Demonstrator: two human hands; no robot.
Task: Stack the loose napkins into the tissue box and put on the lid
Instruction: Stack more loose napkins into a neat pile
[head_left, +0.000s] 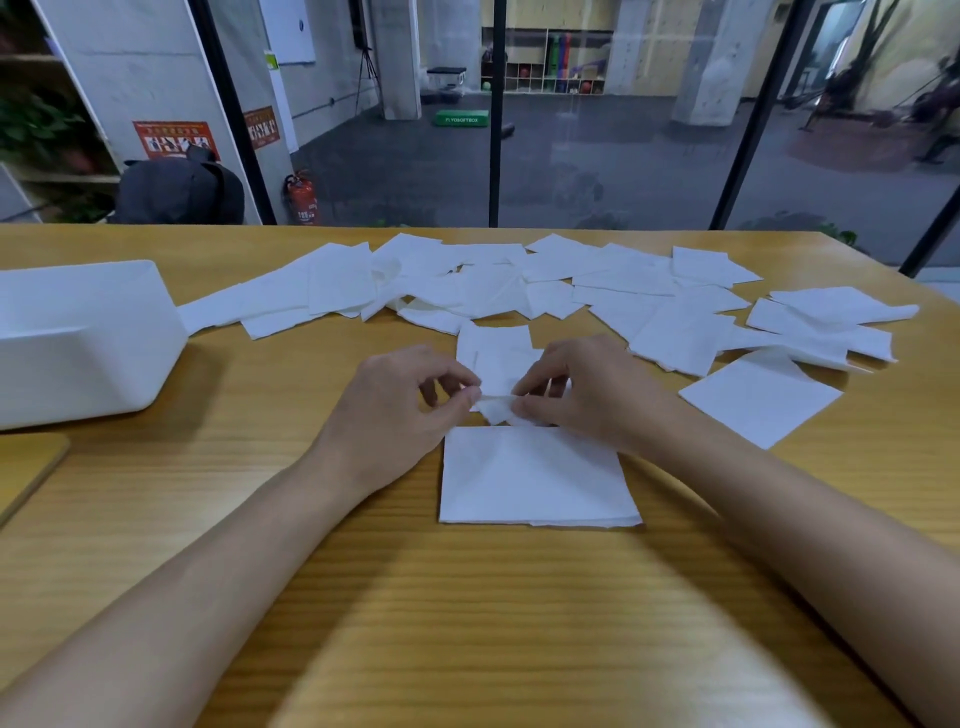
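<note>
**Two hands, one napkin held between them**

At the far left we see one white tissue box (78, 338) on the table (363, 623), its left end cut off by the frame; we cannot make out its opening. Just in front of it lies one wooden board (26, 473), of which only a corner shows.

In the middle, the left hand (400, 410) and right hand (587, 395) meet over one crumpled napkin (501, 384). Each grip is narrow, with thumb and forefinger pinching an edge of it. The fingers hide part of its lower fold.

Directly before the hands lies one squared stack (535, 478). Layered edges show along its near side, but we cannot count the sheets.

Behind the hands, the loose napkins (519, 280) run across the table from beside the box to the right. They overlap too much for an exact count.

At the right one single napkin (758, 400) lies flat, apart from the stack, its far corner under a neighbour.
</note>
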